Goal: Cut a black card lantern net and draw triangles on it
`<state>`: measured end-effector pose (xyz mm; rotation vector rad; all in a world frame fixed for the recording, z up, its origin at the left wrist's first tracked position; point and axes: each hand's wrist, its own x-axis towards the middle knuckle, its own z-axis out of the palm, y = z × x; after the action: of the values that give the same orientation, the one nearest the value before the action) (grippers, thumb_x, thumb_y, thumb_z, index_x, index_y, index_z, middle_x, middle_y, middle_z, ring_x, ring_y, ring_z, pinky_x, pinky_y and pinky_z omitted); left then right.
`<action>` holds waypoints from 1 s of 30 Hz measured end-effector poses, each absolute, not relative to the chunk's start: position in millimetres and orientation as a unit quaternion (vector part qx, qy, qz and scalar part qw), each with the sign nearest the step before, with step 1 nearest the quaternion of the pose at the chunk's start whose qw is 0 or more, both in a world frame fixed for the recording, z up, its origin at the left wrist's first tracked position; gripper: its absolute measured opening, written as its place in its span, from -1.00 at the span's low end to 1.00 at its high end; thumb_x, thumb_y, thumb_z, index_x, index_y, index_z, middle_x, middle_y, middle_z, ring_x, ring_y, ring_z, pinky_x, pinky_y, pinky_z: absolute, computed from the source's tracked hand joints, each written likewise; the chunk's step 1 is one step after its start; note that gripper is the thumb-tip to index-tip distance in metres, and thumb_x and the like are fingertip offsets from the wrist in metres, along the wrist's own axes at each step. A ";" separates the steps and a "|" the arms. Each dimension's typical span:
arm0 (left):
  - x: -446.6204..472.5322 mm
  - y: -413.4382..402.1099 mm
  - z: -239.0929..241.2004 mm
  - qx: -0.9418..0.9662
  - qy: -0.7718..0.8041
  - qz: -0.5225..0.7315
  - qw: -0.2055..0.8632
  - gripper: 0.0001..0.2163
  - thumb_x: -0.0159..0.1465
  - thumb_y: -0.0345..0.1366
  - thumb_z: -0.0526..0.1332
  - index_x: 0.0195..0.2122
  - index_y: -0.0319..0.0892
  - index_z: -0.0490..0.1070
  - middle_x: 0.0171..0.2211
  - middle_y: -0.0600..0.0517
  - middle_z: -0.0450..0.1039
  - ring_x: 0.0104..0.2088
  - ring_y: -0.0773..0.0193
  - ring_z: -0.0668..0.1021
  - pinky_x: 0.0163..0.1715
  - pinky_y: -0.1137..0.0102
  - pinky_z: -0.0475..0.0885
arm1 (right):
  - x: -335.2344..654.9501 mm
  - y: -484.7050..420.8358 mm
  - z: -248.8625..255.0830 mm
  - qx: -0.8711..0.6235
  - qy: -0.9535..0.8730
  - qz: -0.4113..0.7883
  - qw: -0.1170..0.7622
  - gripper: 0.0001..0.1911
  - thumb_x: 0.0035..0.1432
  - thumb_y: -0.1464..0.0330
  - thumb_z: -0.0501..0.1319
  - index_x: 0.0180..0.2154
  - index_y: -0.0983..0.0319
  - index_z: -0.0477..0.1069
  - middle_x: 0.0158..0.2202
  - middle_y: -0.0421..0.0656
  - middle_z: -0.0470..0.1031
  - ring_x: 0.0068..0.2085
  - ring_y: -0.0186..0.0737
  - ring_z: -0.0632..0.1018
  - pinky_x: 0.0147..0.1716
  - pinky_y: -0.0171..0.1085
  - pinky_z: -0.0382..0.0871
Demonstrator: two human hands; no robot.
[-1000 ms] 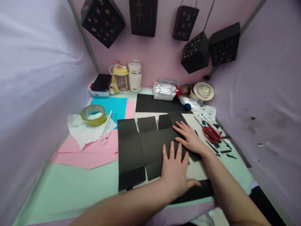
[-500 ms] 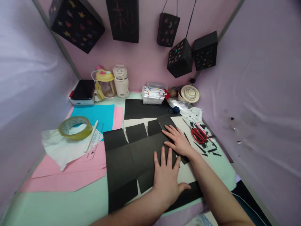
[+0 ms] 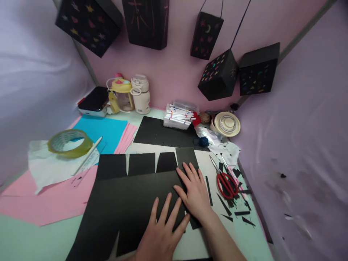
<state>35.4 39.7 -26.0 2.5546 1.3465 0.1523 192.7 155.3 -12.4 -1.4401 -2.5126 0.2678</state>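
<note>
A large black card sheet point(image 3: 130, 197) with creases and slits cut between its flaps lies across the table. My left hand point(image 3: 161, 228) rests flat on its lower right part, fingers spread. Palm down as well, my right hand point(image 3: 193, 190) presses the right end, its fingertips reaching the base of the last upper flap point(image 3: 187, 155). Neither hand grips anything. Red-handled scissors point(image 3: 227, 183) lie partly open to the right of my right hand, among black paper scraps point(image 3: 241, 213). The sheet's lower edge runs out of view.
Clear tape point(image 3: 70, 144), a white pen point(image 3: 88, 155) and a ruler lie at left over pink paper point(image 3: 51, 195) and blue paper point(image 3: 108, 128). Behind are bottles point(image 3: 140, 96), a box of markers point(image 3: 178, 117) and another black sheet point(image 3: 154, 134). Black decorated lanterns point(image 3: 220, 76) hang above.
The view has shifted and come closer to the sheet. The sheet's far edge now lies more level in view. Both hands still lie flat; the left thumb is no longer spread wide.
</note>
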 end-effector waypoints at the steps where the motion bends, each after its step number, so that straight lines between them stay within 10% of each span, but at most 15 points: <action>1: 34.9 39.9 -26.7 0.878 0.462 0.053 0.112 -0.19 0.19 0.25 0.13 0.39 0.07 -0.08 0.39 -0.21 -0.04 0.31 -0.41 0.12 0.15 -0.36 -0.08 | 192.4 155.4 -12.4 -0.492 -0.858 0.091 0.116 -0.45 0.31 0.15 0.09 0.29 0.06 0.18 0.39 -0.16 0.05 0.38 0.05 0.08 0.29 0.15 0.03; 15: 39.8 39.3 -13.5 0.860 0.486 0.049 0.148 -0.04 0.04 0.46 0.01 0.39 0.06 -0.06 0.43 -0.19 -0.26 0.38 -0.35 -0.23 0.19 -0.38 -0.31 | 189.3 153.5 -6.3 -0.516 -0.842 0.118 0.109 -0.45 0.29 0.13 0.13 0.28 0.03 0.21 0.38 -0.20 0.09 0.39 -0.05 0.05 0.33 0.06 -0.08; 30: 39.6 30.3 3.0 0.861 0.491 0.049 0.120 -0.08 0.07 0.47 -0.07 0.36 0.05 0.04 0.41 -0.21 -0.15 0.38 -0.32 -0.13 0.21 -0.34 -0.29 | 191.7 154.1 -13.3 -0.505 -0.826 0.152 0.197 -0.52 0.26 0.21 0.14 0.20 0.08 0.33 0.33 -0.10 0.21 0.37 -0.01 0.13 0.31 0.12 -0.09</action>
<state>39.6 30.3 3.0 2.5177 1.4358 0.1433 191.7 154.1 -13.3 -1.4134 -2.3132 0.4264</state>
